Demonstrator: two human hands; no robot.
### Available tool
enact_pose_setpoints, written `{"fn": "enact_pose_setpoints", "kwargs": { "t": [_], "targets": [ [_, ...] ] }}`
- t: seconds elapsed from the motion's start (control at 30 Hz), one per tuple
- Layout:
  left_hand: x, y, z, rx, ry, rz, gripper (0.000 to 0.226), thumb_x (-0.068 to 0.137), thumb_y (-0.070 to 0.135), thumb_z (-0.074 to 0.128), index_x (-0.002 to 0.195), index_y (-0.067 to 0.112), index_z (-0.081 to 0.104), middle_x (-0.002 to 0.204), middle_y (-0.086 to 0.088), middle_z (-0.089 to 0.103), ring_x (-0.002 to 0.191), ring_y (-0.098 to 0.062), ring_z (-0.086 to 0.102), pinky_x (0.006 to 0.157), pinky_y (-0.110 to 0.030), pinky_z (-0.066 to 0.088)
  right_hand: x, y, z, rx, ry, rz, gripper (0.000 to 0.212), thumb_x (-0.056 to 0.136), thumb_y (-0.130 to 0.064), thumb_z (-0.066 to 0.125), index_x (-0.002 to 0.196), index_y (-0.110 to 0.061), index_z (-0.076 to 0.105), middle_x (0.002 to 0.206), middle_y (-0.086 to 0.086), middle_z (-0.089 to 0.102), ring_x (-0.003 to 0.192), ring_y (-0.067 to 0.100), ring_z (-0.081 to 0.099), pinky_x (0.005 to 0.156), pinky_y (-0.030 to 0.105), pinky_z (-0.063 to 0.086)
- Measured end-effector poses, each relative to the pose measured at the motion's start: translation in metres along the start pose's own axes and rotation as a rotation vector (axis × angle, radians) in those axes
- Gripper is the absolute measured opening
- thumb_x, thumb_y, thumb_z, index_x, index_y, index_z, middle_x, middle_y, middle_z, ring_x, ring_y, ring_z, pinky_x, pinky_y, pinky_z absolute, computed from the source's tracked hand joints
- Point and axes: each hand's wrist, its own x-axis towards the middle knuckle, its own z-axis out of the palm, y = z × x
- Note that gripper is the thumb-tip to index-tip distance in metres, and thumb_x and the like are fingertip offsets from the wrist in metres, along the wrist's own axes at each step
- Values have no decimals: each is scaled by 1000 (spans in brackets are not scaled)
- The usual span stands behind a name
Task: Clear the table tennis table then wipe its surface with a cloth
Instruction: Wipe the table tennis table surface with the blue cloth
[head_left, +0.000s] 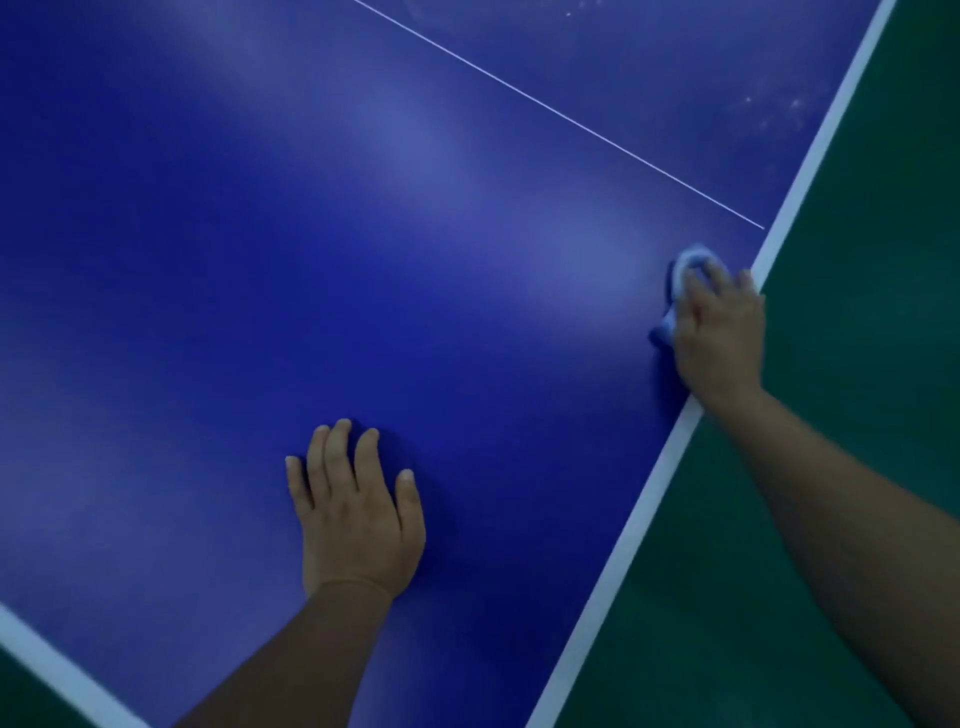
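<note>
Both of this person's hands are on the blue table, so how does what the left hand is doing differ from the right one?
The left hand lies flat and empty, fingers spread, well in from the edge; the right hand presses down on a pale cloth at the white border. The left hand looks sharp, the right hand slightly blurred. Both rest palm down on the table.

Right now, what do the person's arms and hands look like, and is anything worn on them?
Both are bare. The left hand and right hand have no gloves, and no rings show on the fingers, though the picture is soft. Both forearms are uncovered as far as the frame reaches: no sleeves, watches or wristbands in view.
</note>
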Motion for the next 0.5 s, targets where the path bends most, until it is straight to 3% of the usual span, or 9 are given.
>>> {"fn": "enact_pose_setpoints", "kwargs": {
  "t": [0.07, 0.13, 0.2, 0.27, 0.3, 0.37, 0.43, 0.5],
  "targets": [
    [0, 0, 1, 5, 7, -1, 59, 96, 41, 29, 136, 2, 46, 150, -19, 35, 146, -36, 23, 120, -59, 10, 2, -23, 0, -5, 27, 70, 44, 92, -17, 46, 132, -2, 55, 143, 17, 50, 117, 42, 45, 93, 48, 34],
    [0, -1, 2, 10, 4, 6, 57, 96, 41, 29, 135, 2, 46, 149, -19, 36, 145, -36, 24, 120, -59, 11, -35, -69, 10, 32, -9, -199, 55, 83, -16, 48, 136, -2, 50, 143, 17, 50, 119, 42, 45, 96, 50, 36],
    [2, -2, 2, 5, 12, 7, 56, 95, 40, 30, 135, 3, 46, 149, -19, 35, 145, -36, 24, 121, -59, 10, -81, -97, 19, 155, -60, -554, 51, 87, -18, 48, 136, -7, 52, 146, 14, 49, 131, 41, 42, 109, 52, 32],
    [1, -3, 3, -7, 7, 9, 57, 95, 40, 30, 134, 3, 47, 149, -18, 35, 146, -35, 24, 121, -58, 9, -70, -80, 15, 135, -67, -712, 46, 87, -18, 51, 131, -7, 58, 142, 15, 55, 129, 44, 49, 106, 54, 38],
    [1, -3, 3, -17, 12, 9, 57, 94, 40, 31, 134, 3, 47, 149, -18, 36, 146, -35, 24, 121, -58, 9, -47, -62, 15, 91, -32, -660, 48, 82, -16, 55, 128, -3, 59, 137, 19, 57, 119, 47, 54, 98, 55, 44],
    [2, -3, 3, -25, 24, 12, 57, 94, 40, 31, 133, 2, 49, 149, -18, 36, 145, -35, 25, 120, -58, 11, 4, -23, 9, 32, -24, -343, 46, 83, -14, 52, 124, 5, 60, 134, 24, 57, 105, 49, 56, 87, 52, 48],
    [1, -3, 3, -31, 24, 4, 58, 94, 39, 30, 134, 3, 50, 149, -18, 37, 145, -35, 25, 120, -59, 12, 25, -3, 1, 14, -34, -43, 41, 97, -16, 41, 129, 4, 57, 141, 21, 52, 114, 47, 49, 94, 52, 40],
    [1, -3, 2, -33, 29, 5, 59, 94, 40, 29, 134, 3, 51, 149, -18, 38, 146, -34, 26, 121, -58, 11, 4, -18, 1, 11, -18, -5, 44, 97, -17, 38, 131, 3, 56, 141, 20, 51, 114, 45, 47, 95, 51, 38]
  ]
}}
